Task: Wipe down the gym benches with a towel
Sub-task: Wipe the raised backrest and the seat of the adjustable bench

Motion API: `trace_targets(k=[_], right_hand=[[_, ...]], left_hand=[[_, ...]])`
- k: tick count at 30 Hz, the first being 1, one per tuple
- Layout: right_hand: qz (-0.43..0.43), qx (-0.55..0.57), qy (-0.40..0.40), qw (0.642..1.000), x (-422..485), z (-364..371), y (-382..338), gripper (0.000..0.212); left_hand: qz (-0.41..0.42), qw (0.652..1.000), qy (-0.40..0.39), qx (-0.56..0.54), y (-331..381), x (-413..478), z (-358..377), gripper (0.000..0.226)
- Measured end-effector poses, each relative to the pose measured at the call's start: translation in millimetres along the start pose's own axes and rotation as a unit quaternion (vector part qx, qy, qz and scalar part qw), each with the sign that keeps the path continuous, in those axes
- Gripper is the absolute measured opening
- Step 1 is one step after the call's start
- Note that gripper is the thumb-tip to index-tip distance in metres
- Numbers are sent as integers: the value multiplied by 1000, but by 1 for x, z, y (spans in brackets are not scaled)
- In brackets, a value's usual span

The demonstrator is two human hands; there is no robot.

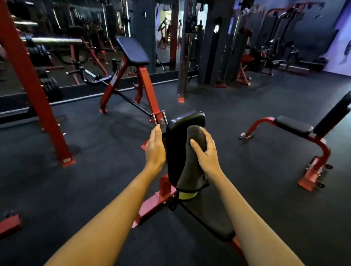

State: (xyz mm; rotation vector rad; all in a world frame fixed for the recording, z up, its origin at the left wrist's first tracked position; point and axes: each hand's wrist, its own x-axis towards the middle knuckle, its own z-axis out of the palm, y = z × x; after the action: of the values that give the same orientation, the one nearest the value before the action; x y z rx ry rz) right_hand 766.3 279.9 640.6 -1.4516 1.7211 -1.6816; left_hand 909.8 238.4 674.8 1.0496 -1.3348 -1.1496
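- At the frame's centre, the right hand (pixel 207 152) curls its fingers over a bunched dark grey towel (pixel 191 165), pressing it on the raised back pad (pixel 176 145).
- The left hand (pixel 155 148), fingers straight, braces the pad's left edge.
- Better to flatten the cloth and make long, overlapping strokes down towards the seat (pixel 213 221).
- The towel looks thick and soft, hanging lengthwise.

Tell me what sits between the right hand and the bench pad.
The dark towel, held by the right hand against the pad; head view.
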Motion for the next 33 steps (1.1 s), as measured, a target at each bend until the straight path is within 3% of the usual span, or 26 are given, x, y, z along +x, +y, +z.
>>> trace_targets(k=[5,12,15,18,21,26,29,33], right_hand=[[22,-17,-30,999,58,19,36,51],[-58,-109,-10,992,152,66,71,54],[-128,-270,-7,954,194,99,101,55],[-45,-378,-96,920,208,125,133,55],[-50,-373,-39,926,205,137,151,54],[-80,-389,51,917,215,145,161,49],[-51,-386,96,916,241,132,168,48],[8,-372,84,924,293,93,186,55]], left_hand=[[-19,1000,7,19,-39,69,15,46],[39,997,-24,61,-84,170,38,40],[58,994,-28,91,-105,212,44,39],[59,992,-50,104,-124,234,48,41],[55,989,-69,115,-139,246,50,37],[63,990,-30,120,-157,255,55,47],[66,987,-38,144,-164,258,67,46],[123,967,-102,200,-167,264,84,56]])
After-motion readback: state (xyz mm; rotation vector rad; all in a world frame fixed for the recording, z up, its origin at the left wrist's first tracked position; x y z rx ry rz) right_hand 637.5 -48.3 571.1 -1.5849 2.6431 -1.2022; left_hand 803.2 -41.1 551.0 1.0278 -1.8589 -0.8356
